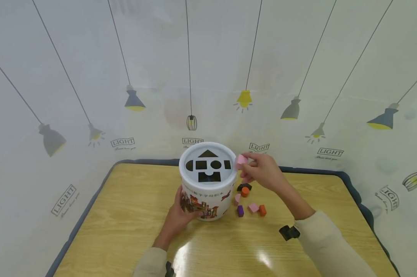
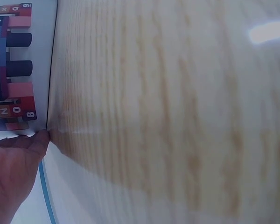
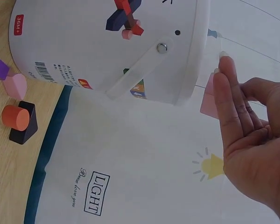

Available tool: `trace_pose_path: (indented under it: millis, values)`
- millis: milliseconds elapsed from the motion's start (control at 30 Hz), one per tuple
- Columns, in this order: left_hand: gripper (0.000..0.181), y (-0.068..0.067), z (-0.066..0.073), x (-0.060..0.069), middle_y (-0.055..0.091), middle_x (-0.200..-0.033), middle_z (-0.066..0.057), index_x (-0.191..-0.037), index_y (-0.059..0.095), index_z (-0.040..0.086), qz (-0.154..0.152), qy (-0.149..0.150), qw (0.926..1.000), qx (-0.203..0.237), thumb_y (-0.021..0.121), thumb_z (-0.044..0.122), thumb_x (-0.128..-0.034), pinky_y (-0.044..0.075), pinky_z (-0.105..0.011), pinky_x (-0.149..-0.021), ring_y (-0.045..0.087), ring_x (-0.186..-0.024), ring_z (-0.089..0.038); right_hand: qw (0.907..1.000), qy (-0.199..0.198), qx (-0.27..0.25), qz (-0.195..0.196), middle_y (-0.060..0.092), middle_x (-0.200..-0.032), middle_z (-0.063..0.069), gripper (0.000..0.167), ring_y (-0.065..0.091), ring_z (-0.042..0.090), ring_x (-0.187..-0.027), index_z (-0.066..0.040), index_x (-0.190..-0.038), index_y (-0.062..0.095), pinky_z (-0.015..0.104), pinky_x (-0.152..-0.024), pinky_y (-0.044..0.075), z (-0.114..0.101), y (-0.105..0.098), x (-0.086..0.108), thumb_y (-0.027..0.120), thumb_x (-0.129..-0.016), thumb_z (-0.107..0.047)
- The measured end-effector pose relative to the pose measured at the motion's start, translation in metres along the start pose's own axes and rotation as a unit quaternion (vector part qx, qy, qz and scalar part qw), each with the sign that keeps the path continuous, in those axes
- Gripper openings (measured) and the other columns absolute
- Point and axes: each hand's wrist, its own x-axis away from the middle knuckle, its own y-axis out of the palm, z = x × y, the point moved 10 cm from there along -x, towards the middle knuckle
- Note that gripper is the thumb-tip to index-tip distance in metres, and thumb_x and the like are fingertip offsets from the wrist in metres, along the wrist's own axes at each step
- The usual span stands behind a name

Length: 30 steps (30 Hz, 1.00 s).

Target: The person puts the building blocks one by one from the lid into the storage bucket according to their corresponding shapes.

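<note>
A white printed bucket (image 1: 208, 196) stands upright on the table, its white lid (image 1: 190, 153) pierced by several shaped holes. My left hand (image 1: 178, 215) grips the bucket low on its left side, thumb across the front. In the left wrist view, the fingers of that hand (image 2: 14, 172) touch the bucket near its base. Just right of the lid's rim, my right hand (image 1: 263, 171) pinches a pink block (image 1: 241, 161) between thumb and fingers. The right wrist view shows this pink block (image 3: 209, 100) partly hidden behind the fingers, with the bucket's handle (image 3: 135, 74) hanging nearby.
Right of the bucket lie loose blocks: an orange cylinder (image 1: 245, 192), a dark block (image 3: 27, 130), a purple block (image 1: 240, 211), another orange block (image 1: 262, 210) and two pink ones (image 1: 253, 208). A wall covering printed with lamps (image 1: 244, 100) rises behind the wooden table (image 1: 125, 215).
</note>
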Motion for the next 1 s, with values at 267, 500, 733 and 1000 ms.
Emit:
trace_pose_path:
  millis: [267,500,733,1000]
  values:
    - [0.119,-0.001,0.000,-0.002,0.036,-0.155,-0.004,-0.152,0.010,0.048,0.003,0.005,1.0000,0.000,0.090,0.039,-0.0640,0.027,-0.047,-0.118,0.034,-0.142,-0.029,1.0000,0.001,0.000,-0.006,0.071,-0.076,0.011,0.048,0.070,0.024,-0.065,0.000,-0.139,0.050,0.034,-0.062,0.063,-0.013,0.010,-0.005,0.062,-0.095,-0.016]
    - [0.120,0.000,-0.003,-0.001,0.036,-0.155,-0.003,-0.151,0.009,0.049,0.000,0.003,1.0000,0.006,0.091,0.039,-0.0633,0.026,-0.047,-0.118,0.034,-0.142,-0.029,0.9998,0.006,-0.009,-0.016,0.071,-0.074,0.012,0.049,0.070,0.025,-0.064,0.001,-0.139,0.050,0.034,-0.061,0.063,-0.018,0.022,-0.009,0.063,-0.094,-0.012]
    - [0.118,0.000,0.000,0.001,0.039,-0.153,0.000,-0.149,0.011,0.053,-0.001,-0.007,0.9999,0.007,0.091,0.040,-0.0626,0.027,-0.046,-0.118,0.035,-0.142,-0.027,0.9997,0.007,-0.002,-0.023,0.071,-0.076,0.011,0.047,0.071,0.024,-0.064,-0.001,-0.138,0.052,0.036,-0.063,0.063,-0.023,0.033,-0.017,0.063,-0.094,-0.012]
    - [0.118,0.000,0.001,0.001,0.038,-0.153,-0.005,-0.151,0.011,0.048,0.003,0.006,1.0000,0.006,0.090,0.039,-0.0638,0.027,-0.050,-0.118,0.035,-0.141,-0.031,0.9993,0.008,0.017,-0.034,0.071,-0.075,0.009,0.047,0.069,0.019,-0.062,-0.004,-0.137,0.054,0.030,-0.062,0.062,-0.028,0.048,-0.026,0.064,-0.094,-0.018]
